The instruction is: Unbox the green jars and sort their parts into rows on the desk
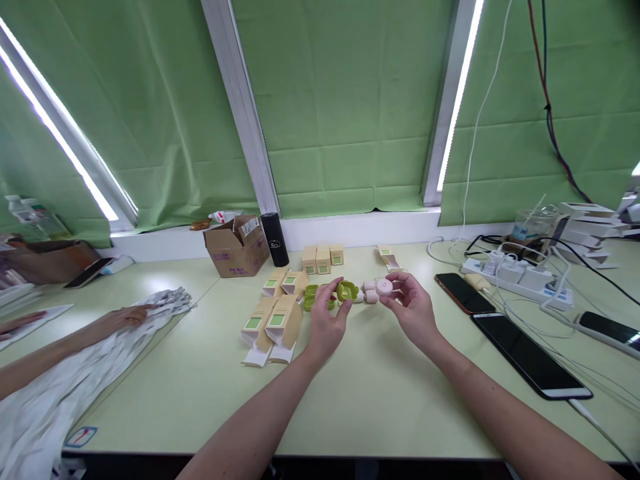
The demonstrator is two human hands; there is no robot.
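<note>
Small green tray and round pink piece, one to each hand

Head view.
Item: left hand [327, 320], thumb and fingers closed to a narrow gap at the near side of a small green tray [347, 291]; the full contact is hard to make out.
Item: right hand [413, 307], thumb and fingertips pinching a round pink piece [384, 287] by its edge, its face free.
Position: the two held things are side by side and apart, above the table [320, 413]. More pink pieces [371, 297] lie between them; further green trays [310, 298] sit behind the left hand's fingers.
Adjacent: opened boxes [284, 319], left; upright boxes [323, 259], behind.
Handling, as judged: a light rim grip suits both. Best keep the tray level, its hollow clear of the thumb; keep the pink piece's face uncovered, wrists steady, and both clear of the loose pieces, which could be knocked.
</note>
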